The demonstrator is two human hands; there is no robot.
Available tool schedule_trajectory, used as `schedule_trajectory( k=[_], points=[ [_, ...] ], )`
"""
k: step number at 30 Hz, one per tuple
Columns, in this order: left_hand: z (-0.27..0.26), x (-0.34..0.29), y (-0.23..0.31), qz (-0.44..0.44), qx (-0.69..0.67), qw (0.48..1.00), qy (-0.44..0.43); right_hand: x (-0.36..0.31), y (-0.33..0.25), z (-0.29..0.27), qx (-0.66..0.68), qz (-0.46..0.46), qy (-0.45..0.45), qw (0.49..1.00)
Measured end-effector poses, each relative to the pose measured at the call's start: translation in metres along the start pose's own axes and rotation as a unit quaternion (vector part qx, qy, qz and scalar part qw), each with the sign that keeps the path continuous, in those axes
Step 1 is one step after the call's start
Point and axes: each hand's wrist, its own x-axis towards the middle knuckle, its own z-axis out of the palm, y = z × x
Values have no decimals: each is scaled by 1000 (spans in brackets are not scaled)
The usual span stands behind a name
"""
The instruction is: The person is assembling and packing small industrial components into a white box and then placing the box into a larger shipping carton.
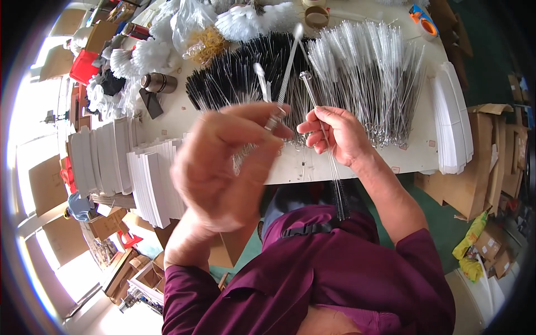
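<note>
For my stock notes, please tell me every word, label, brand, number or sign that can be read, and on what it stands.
None is readable.
Small stickers on the white table: too small.
Cardboard box, lower right: markings too small.
Yellow bag beside it: markings too blurred.
</note>
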Motion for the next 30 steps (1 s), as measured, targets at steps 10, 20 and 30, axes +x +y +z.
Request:
schedule_trajectory(
  k=[10, 20, 30],
  points=[
    [18, -18, -13, 125, 215, 959, -136, -4, 4, 2, 73, 9, 19, 997],
    [54, -51, -49, 212, 173, 924, -268, -9, -9, -11, 89, 43, 77, 992],
    [76, -67, -89, 203, 148, 899, -360, -1, -12, -28, -16, -2, 116, 993]
  ],
)
